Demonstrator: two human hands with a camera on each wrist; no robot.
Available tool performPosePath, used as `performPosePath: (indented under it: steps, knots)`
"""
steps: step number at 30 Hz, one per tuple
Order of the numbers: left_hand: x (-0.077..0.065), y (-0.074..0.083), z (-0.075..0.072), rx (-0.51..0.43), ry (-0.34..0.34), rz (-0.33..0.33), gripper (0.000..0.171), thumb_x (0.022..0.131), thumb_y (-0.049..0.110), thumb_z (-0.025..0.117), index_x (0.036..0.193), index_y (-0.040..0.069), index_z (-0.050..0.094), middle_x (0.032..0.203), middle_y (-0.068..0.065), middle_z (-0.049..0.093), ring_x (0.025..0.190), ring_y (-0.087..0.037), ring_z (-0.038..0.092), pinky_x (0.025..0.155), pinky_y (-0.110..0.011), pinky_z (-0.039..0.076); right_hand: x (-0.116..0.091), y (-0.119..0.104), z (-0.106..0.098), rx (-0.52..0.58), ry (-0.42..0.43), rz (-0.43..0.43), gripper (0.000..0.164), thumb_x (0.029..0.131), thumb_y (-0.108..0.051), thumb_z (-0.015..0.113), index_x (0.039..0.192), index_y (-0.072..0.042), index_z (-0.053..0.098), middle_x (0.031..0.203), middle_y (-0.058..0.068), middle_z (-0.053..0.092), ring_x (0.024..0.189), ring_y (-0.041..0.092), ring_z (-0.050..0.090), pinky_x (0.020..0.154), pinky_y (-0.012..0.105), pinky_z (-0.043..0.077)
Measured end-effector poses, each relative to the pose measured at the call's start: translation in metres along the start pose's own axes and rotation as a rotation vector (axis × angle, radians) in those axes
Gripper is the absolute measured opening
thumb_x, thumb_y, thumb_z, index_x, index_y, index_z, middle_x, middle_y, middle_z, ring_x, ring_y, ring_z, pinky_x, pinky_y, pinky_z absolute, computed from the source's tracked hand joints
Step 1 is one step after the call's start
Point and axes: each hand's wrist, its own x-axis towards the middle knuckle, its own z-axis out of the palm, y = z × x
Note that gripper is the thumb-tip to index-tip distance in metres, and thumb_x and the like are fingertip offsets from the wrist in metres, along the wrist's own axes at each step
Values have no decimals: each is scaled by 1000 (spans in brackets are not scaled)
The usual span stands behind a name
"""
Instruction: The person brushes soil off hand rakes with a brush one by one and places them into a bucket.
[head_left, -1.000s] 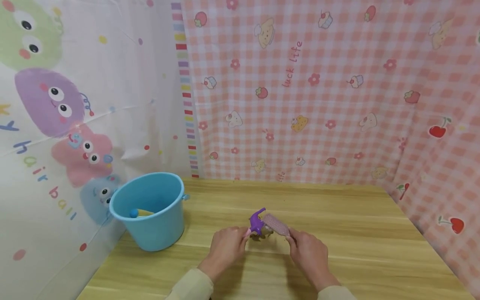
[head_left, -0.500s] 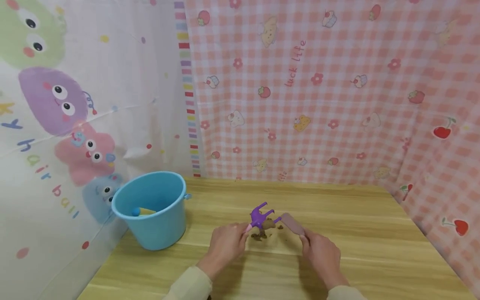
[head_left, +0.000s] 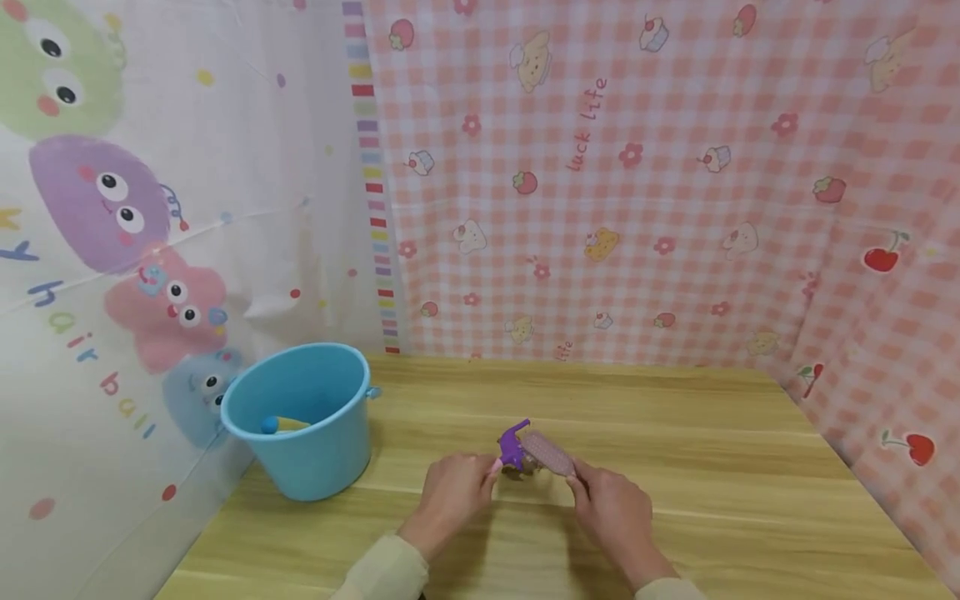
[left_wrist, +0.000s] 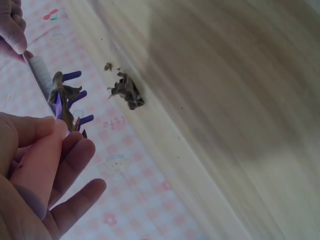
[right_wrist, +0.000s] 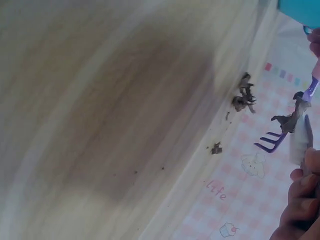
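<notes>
My left hand (head_left: 456,493) grips the pink handle (left_wrist: 37,172) of a small purple hand rake (head_left: 513,444), tines up off the table. Across from it, my right hand (head_left: 617,504) grips a small brush (head_left: 549,453) with a mauve back and white bristles (right_wrist: 298,142). The brush overlaps the rake in the head view, and in both wrist views dry brown leaves (right_wrist: 290,120) sit between bristles and tines. More crumpled leaves (left_wrist: 127,91) lie on the wooden table below, with small crumbs (right_wrist: 216,148) near them.
To the left stands a light blue bucket (head_left: 315,454) with a blue-and-yellow item (head_left: 285,425) inside. The wood-grain table (head_left: 712,467) reaches back to a pink checked cloth (head_left: 600,200). A white cartoon-print cloth (head_left: 262,167) hangs at the left.
Half a second ago the brush was swung out to the right, off the rake's tines. Now it is back over the rake, and the left hand has barely moved.
</notes>
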Motion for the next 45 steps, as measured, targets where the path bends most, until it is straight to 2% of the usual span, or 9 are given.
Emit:
performPosePath:
  steps: [5, 12, 15, 22, 27, 29, 34, 40, 45]
  knots:
    - [-1, 1, 3, 11, -18, -16, 39, 94, 22, 67, 62, 21, 43, 55, 8, 45, 50, -11, 46, 46, -28, 37, 0, 3, 2, -30, -4, 15, 27, 91, -25, 70, 115, -12, 74, 88, 10, 73, 60, 21, 60, 47, 38, 44]
    - [-1, 4, 4, 7, -9, -11, 38, 91, 19, 70, 62, 20, 45, 56, 8, 48, 50, -11, 48, 47, -27, 38, 1, 4, 2, -66, 4, 26, 25, 91, -25, 70, 115, -15, 74, 79, 9, 70, 60, 27, 63, 47, 41, 44]
    - [-2, 4, 5, 4, -26, -19, 39, 93, 21, 68, 62, 20, 44, 54, 9, 44, 50, -9, 44, 47, -26, 36, 1, 4, 2, -73, 4, 35, 26, 91, -24, 70, 116, -15, 73, 79, 10, 70, 61, 30, 63, 47, 42, 44]
    - [-4, 4, 6, -4, -10, -8, 40, 93, 20, 68, 62, 21, 43, 54, 10, 41, 49, -8, 41, 47, -25, 35, 3, 8, 4, -70, 16, 44, 24, 91, -23, 70, 113, -14, 73, 77, 11, 69, 60, 30, 63, 46, 43, 44]
    - [-5, 3, 7, -12, -23, -22, 36, 92, 19, 69, 63, 20, 48, 55, 10, 43, 49, -8, 42, 47, -25, 35, 6, 13, -1, -56, 8, 82, 25, 93, -22, 66, 114, -9, 72, 86, 16, 72, 67, 35, 66, 49, 46, 47]
    - [-5, 2, 8, -8, -28, -33, 36, 92, 19, 68, 63, 20, 48, 55, 10, 43, 49, -8, 42, 47, -25, 36, 5, 9, -4, -34, 16, 76, 28, 93, -23, 66, 116, -8, 72, 90, 14, 73, 69, 32, 67, 50, 44, 48]
    - [0, 2, 6, -4, -34, -58, 41, 96, 23, 64, 61, 20, 43, 53, 9, 41, 50, -10, 42, 49, -27, 37, -1, -11, -4, 5, 27, 0, 31, 93, -29, 68, 116, -10, 73, 86, 8, 74, 53, 17, 55, 42, 32, 40]
    - [3, 4, 3, -16, -40, -60, 42, 97, 24, 63, 60, 19, 44, 53, 9, 39, 49, -9, 40, 49, -25, 36, -1, -5, 1, -82, 46, 5, 24, 90, -27, 72, 109, -13, 76, 77, 10, 70, 56, 26, 62, 42, 39, 42]
    - [0, 5, 4, 17, -46, -56, 39, 95, 23, 65, 61, 20, 46, 54, 9, 42, 50, -9, 42, 49, -27, 38, 1, 3, 5, -97, 19, 21, 25, 90, -26, 72, 110, -11, 75, 73, 8, 67, 53, 22, 57, 42, 38, 41]
